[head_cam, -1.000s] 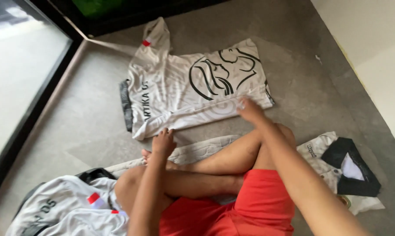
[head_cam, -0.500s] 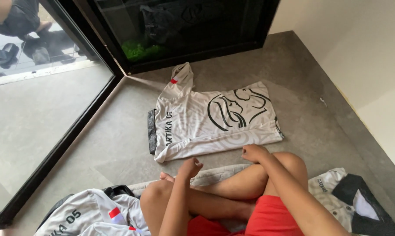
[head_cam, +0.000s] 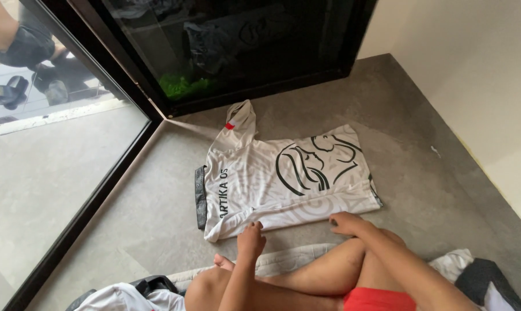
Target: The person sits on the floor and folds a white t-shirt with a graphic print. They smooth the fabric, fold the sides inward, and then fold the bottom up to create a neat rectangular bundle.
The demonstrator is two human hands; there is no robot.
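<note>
— Sitting cross-legged on the grey floor (head_cam: 421,173), the person has a white jersey (head_cam: 283,178) spread flat just ahead of the knees, toward twelve o'clock. Do you see where the hands are?

— Yes. The left hand (head_cam: 251,239) rests at the jersey's near hem, about eleven o'clock from the lap, fingers curled loosely downward and touching the cloth's edge; I cannot tell whether they pinch it. The right hand (head_cam: 345,222) lies at one o'clock, fingers spread flat and holding nothing, right at the hem's other end.

— How does the jersey lie?

— It is folded into a rough rectangle, with a dark green line drawing on its right half, dark lettering down its left half, a black collar band (head_cam: 200,196) at nine o'clock and one sleeve (head_cam: 240,118) with a small red patch sticking out toward twelve.

— Any containers?

— I see no box or basket. Loose clothes lie on the floor instead: another white garment (head_cam: 122,298) with a black piece at seven o'clock, a pale cloth (head_cam: 289,256) under the legs, and a dark garment (head_cam: 485,276) over white fabric at four o'clock.

— And the room?

— Smooth grey concrete flooring, a cream wall (head_cam: 491,75) at two o'clock, and black-framed glass panels (head_cam: 243,46) meeting in a corner at eleven. A patch of green shows behind the dark glass. The person wears red shorts (head_cam: 378,299).
</note>
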